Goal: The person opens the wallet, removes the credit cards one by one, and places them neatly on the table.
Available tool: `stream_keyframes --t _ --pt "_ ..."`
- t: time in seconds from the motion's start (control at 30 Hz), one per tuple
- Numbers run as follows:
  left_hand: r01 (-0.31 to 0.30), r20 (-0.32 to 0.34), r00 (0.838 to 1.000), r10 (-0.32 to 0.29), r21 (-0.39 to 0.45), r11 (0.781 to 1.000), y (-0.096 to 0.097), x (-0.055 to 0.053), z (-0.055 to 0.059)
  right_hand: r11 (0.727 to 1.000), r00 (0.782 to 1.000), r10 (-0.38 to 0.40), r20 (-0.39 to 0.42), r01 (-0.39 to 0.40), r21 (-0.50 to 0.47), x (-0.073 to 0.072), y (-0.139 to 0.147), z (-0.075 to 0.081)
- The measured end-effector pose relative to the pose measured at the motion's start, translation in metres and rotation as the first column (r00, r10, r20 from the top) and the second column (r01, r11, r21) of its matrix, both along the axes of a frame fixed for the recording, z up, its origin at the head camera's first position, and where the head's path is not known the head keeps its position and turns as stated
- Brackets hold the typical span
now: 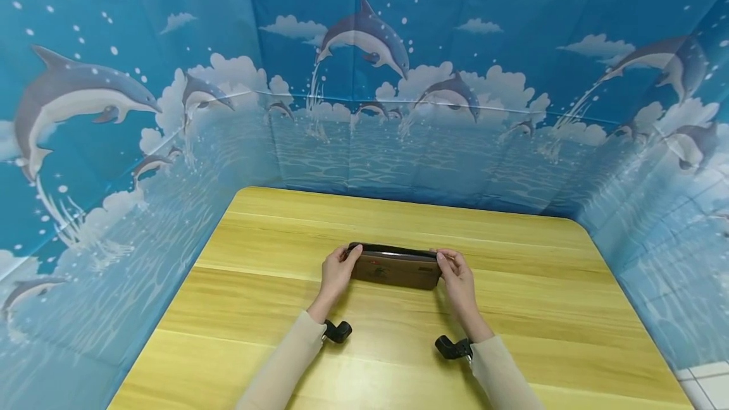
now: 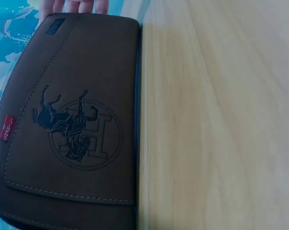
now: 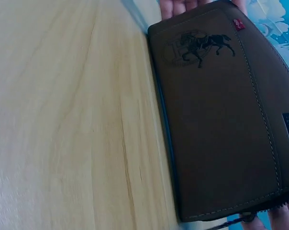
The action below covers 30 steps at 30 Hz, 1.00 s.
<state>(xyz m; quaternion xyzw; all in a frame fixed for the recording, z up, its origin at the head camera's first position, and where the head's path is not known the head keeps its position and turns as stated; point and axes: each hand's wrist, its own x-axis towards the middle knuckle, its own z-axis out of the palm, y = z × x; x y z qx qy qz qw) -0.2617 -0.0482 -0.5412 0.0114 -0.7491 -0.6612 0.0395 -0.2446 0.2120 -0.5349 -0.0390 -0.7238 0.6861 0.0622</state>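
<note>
A long brown zip-around wallet (image 1: 395, 274) stands on its long edge on the table, its zipped edge up. Along the top, the zipper teeth show beside a dark gap. My left hand (image 1: 337, 272) grips the wallet's left end, thumb on the near face. At the other end my right hand (image 1: 459, 280) holds it the same way. The left wrist view shows the wallet's face (image 2: 87, 62) with an embossed horse and a small red tag; the right hand's fingertips (image 2: 87, 6) lie behind its far end. In the right wrist view, a cord hangs near the wallet's (image 3: 211, 124) lower end.
The yellow wood-grain table (image 1: 529, 309) spreads around the wallet. A blue dolphin-print curtain (image 1: 364, 144) surrounds its back and sides. Black wrist devices (image 1: 338, 332) sit at both cuffs, close above the tabletop. White floor tiles (image 1: 709, 385) show at lower right.
</note>
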Motion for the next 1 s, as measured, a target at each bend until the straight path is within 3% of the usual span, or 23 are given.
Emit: stream_keyframes --t 0.1,0.2,0.3,0.4,0.57,0.67,0.8,1.0 --pt "-0.075 -0.075 0.994 0.077 0.029 0.997 0.001 0.0 -0.001 1.0 1.0 -0.013 -0.012 0.013 0.016 -0.001 0.0 -0.001" --pt "-0.098 -0.153 0.982 0.109 0.081 0.992 0.002 -0.001 -0.003 1.0 0.999 -0.018 -0.03 0.018 0.018 -0.002 0.0 -0.003" --pt "-0.068 -0.241 0.965 0.1 0.136 0.988 0.003 0.0 -0.002 0.999 0.999 -0.019 -0.048 0.02 0.027 -0.003 0.0 -0.005" --pt "-0.03 -0.314 0.946 0.079 0.156 0.987 0.003 0.005 0.009 0.999 0.998 -0.015 -0.059 0.018 0.044 -0.004 0.001 -0.006" --pt "0.001 -0.328 0.944 0.047 0.145 0.989 0.002 0.013 0.021 0.997 0.997 0.034 -0.07 -0.029 0.067 -0.004 0.005 -0.007" --pt "0.043 -0.311 0.95 -0.007 0.108 0.993 -0.002 0.015 0.022 0.992 0.993 0.082 -0.088 -0.072 0.106 -0.001 0.007 -0.006" --pt "0.155 -0.287 0.949 -0.132 0.059 0.986 -0.009 0.016 0.018 0.981 0.985 0.146 -0.09 -0.133 0.14 0.003 0.011 -0.005" --pt "0.319 -0.24 0.921 -0.306 0.013 0.948 -0.019 0.012 0.016 0.954 0.967 0.251 -0.046 -0.24 0.178 0.007 0.018 -0.001"
